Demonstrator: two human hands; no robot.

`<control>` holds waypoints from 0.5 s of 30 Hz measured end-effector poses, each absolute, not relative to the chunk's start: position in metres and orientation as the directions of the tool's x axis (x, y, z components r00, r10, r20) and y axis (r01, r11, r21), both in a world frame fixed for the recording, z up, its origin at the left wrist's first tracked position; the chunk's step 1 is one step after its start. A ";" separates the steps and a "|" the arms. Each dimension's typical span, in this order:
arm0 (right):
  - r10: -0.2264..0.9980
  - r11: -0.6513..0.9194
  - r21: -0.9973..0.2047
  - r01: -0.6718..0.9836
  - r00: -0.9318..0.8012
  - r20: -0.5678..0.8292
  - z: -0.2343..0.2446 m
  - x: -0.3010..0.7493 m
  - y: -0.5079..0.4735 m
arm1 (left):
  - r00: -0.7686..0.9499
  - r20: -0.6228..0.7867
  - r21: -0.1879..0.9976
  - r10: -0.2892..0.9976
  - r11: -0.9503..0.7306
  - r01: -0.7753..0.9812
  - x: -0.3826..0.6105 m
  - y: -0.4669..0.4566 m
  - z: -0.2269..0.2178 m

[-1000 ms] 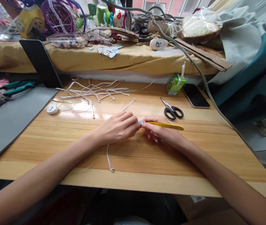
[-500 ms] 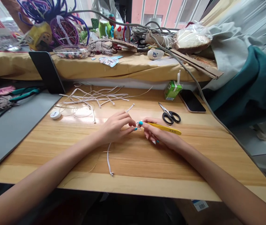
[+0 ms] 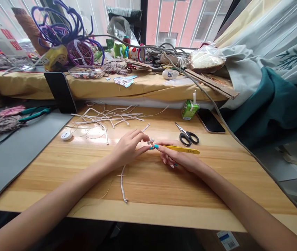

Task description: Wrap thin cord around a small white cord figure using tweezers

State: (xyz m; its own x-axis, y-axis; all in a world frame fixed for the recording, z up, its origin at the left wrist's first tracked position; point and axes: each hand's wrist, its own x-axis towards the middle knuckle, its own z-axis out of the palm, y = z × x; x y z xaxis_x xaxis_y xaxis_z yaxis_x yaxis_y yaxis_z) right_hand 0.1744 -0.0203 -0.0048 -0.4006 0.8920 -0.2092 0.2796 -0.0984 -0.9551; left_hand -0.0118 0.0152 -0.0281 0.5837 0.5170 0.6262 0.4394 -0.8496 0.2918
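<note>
Over the middle of the wooden table, my left hand (image 3: 130, 146) pinches a small wire-like ornament (image 3: 152, 142) with pale round loops between thumb and finger. Its finer make is too small to tell. My right hand (image 3: 177, 156) is closed around yellow tweezers (image 3: 186, 150), whose back end points right. The tweezers' tips are hidden by the fingers, and the right thumb meets the ornament. A white cord (image 3: 122, 184) with a knotted end comes out below my left hand. Another piece of white cord (image 3: 145, 127) shows just above that hand.
Black-handled scissors (image 3: 188, 137), a green drink carton (image 3: 189, 109) and a phone (image 3: 211, 121) lie to the right. Loose white cords (image 3: 106, 116) and a white spool (image 3: 66, 135) lie at the left. Behind, a cloth-covered ledge (image 3: 148, 91) carries craft clutter; a grey cable (image 3: 216, 108) crosses the right side.
The whole view has shifted, so the table sits a little lower in it. The ornament has turned in my fingers, and its loops now stand above my fingertips. Both hands keep their grips.
</note>
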 end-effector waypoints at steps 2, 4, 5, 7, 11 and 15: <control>0.893 -0.096 -0.955 0.279 -0.399 -0.207 -0.004 0.174 -0.021 | 0.569 0.636 0.289 0.522 -0.844 0.451 -0.012 0.016 -0.029; 0.901 -0.102 -0.955 0.280 -0.381 -0.208 -0.004 0.173 -0.022 | 0.566 0.640 0.280 0.519 -0.844 0.457 -0.012 0.016 -0.029; 0.905 -0.107 -0.953 0.282 -0.369 -0.211 -0.004 0.173 -0.022 | 0.565 0.640 0.280 0.521 -0.843 0.460 -0.011 0.016 -0.029; 0.912 -0.118 -0.950 0.288 -0.346 -0.219 -0.005 0.172 -0.022 | 0.564 0.633 0.293 0.530 -0.839 0.459 -0.011 0.016 -0.029; 0.920 -0.118 -0.956 0.270 -0.333 -0.208 -0.009 0.172 -0.020 | 0.543 0.596 0.375 0.591 -0.803 0.463 -0.012 0.014 -0.026; 0.918 -0.103 -0.953 0.284 -0.342 -0.202 -0.014 0.173 -0.021 | 0.445 0.526 0.523 0.725 -0.688 0.503 -0.012 0.014 -0.025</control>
State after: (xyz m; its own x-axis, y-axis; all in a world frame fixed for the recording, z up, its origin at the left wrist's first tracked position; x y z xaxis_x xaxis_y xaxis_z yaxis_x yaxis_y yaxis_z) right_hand 0.1726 -0.0212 -0.0137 -0.3424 0.9176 -0.2018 0.2844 -0.1035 -0.9531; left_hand -0.0122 0.0138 -0.0246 0.4446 0.7249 0.5261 0.5027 -0.6881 0.5233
